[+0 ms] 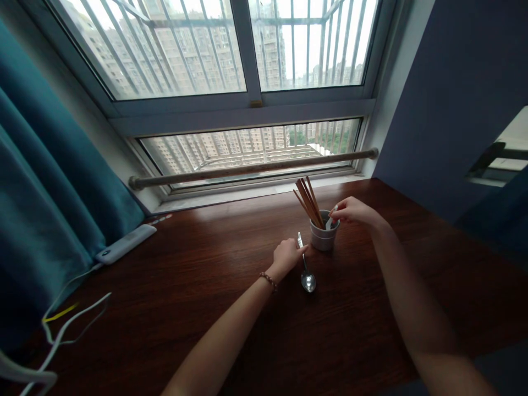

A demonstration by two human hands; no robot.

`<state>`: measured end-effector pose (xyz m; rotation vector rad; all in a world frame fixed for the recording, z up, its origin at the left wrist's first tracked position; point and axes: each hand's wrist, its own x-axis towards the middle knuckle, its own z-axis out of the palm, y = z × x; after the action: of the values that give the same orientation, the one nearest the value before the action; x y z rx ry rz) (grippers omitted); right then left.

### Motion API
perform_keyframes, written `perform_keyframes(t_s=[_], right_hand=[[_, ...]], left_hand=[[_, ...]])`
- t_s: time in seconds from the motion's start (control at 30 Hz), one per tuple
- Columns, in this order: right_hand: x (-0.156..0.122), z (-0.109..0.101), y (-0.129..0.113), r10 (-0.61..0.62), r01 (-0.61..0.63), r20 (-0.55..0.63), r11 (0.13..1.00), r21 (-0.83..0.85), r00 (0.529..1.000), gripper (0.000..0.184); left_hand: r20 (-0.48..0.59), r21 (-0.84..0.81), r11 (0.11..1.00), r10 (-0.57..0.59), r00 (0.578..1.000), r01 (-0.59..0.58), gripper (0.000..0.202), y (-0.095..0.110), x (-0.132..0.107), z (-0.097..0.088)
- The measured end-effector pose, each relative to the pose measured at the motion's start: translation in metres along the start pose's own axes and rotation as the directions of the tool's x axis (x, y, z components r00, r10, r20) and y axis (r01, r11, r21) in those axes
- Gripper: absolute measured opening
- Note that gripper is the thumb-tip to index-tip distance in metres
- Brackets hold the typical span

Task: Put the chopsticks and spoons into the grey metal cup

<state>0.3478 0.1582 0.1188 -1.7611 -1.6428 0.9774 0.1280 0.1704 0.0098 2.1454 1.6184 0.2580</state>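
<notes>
Here, your left hand (285, 255) pinches the handle of the polished metal spoon (306, 269) lying flat just below your fingertips, while your right hand (350, 210) grips a second, white-handled utensil (331, 217) inside the small grey cup (324, 236); probably light, stiff, slippery—grip mid-handle.
</notes>
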Motion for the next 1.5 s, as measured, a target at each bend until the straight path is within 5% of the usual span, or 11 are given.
perform_keyframes(t_s=[0.3,0.73,0.87,1.0,1.13,1.27,1.4,1.5], right_hand=[[0.006,-0.001,0.011,-0.024,0.017,-0.034,0.981,-0.192,0.999,0.018],[0.007,-0.002,0.012,0.027,-0.041,-0.042,0.929,-0.368,0.999,0.02],[0.007,-0.002,0.012,-0.007,-0.008,-0.039,0.934,-0.357,0.999,0.02],[0.007,-0.004,0.012,-0.033,0.009,-0.071,0.946,-0.323,0.997,0.023],[0.006,-0.004,0.011,-0.016,-0.022,-0.12,0.951,-0.31,0.993,0.025],[0.005,-0.003,0.008,-0.015,-0.039,-0.175,0.952,-0.303,0.984,0.026],[-0.003,-0.005,0.002,-0.049,-0.033,-0.241,0.945,-0.325,0.969,0.029],[-0.015,-0.007,-0.009,-0.079,-0.021,-0.273,0.939,-0.343,0.959,0.031]], left_hand=[[0.081,0.102,0.995,-0.014,0.997,0.006,0.035,0.01,0.02,0.001],[0.095,0.0,1.0,0.019,0.995,-0.02,0.019,-0.003,0.023,-0.001],[0.09,-0.113,0.993,0.049,0.995,-0.039,0.019,-0.005,0.018,-0.014],[0.068,-0.285,0.956,0.088,0.994,-0.065,0.025,0.0,0.008,-0.047],[-0.023,-0.496,0.856,0.158,0.987,-0.149,0.026,0.014,-0.011,-0.091],[-0.31,-0.766,0.523,0.209,0.927,-0.374,0.022,0.033,-0.028,-0.121],[-0.493,-0.728,0.446,0.187,0.85,-0.52,0.018,0.049,-0.031,-0.122],[-0.488,-0.72,0.465,0.189,0.852,-0.515,0.018,0.058,-0.024,-0.109]])
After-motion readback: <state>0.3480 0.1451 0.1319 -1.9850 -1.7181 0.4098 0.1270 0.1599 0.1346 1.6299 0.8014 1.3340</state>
